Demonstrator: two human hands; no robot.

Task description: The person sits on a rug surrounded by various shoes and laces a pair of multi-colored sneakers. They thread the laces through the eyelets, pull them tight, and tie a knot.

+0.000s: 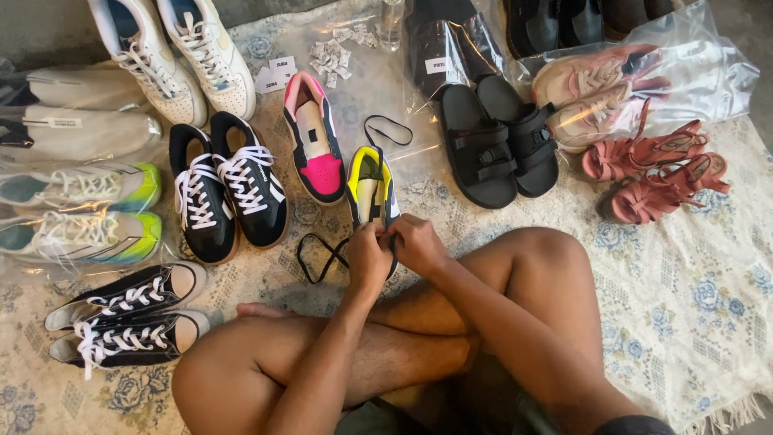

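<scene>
Head view looks down on the floral rug [684, 306] that fills the frame, with my crossed bare legs [451, 338] across the bottom. Shoes lie all around: white sneakers [173, 56] at upper left, bagged green-toed trainers [80, 213] at the left edge, black sneakers with white laces [229, 189] left of centre, black canvas shoes [125, 322] at lower left, black sandals [499, 141] above centre right, bagged pink sneakers [612, 93] at upper right, and red strappy sandals [656, 173] below those. A pink, black and white shoe [314, 137] lies alone near the middle. Just right of it is the yellow and black shoe [370, 185], heel toward me. My left hand [369, 258] and right hand [419, 242] meet at its near end, fingers pressed together, pinching the black lace [318, 258] that loops out to the left.
</scene>
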